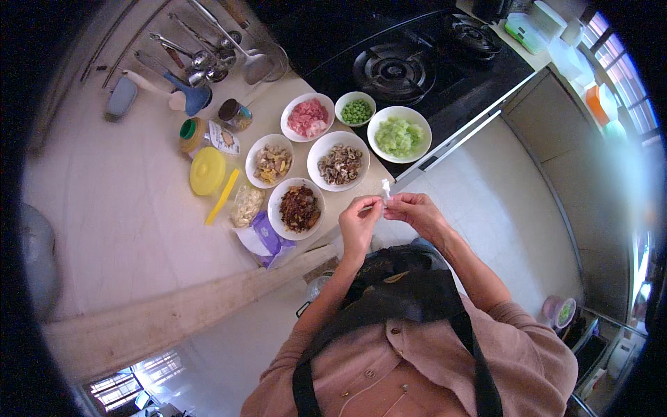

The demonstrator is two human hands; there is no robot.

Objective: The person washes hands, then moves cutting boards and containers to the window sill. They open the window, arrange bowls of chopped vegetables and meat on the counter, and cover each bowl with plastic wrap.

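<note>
My left hand (361,221) and my right hand (417,213) meet at the fingertips in front of the counter's edge. Between them they pinch a small crumpled white piece (386,186), probably tissue. Beyond the hands stand white bowls: sliced mushrooms (340,164), chopped pale green vegetable (399,136), green peas (356,111), raw pinkish meat (308,118), a pale and yellow chopped mix (272,163), and a dark reddish-brown chopped food (300,208). A purple tissue packet (268,237) lies beside the dark food's bowl, left of my left hand.
A black gas stove (394,71) adjoins the counter (130,208). Left of the bowls are a yellow-lidded container (207,171), a green-capped jar (193,134), a dark-lidded jar (235,114) and a bag of pale pieces (247,205). Ladles and a metal spatula (258,68) hang at the back.
</note>
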